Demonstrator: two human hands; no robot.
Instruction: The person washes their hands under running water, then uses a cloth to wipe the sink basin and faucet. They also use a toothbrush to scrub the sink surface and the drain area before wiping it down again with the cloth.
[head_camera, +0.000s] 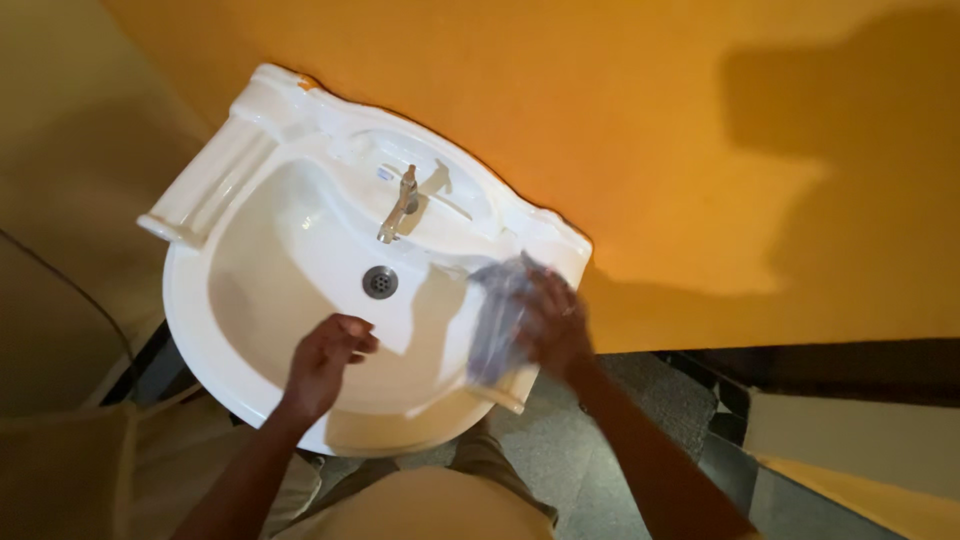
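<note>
Our right hand (555, 325) grips a greyish cloth (497, 318) pressed flat against the right rim of the white sink (215, 330), so it can rub there. Our left hand (325, 360), loosely curled and holding nothing, rests inside the basin near the drain (380, 282), seemingly to steady us.

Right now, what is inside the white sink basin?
Inside the sink are the round drain and the left hand. The right hand presses a grey cloth on the rim, hiding that part.
</note>
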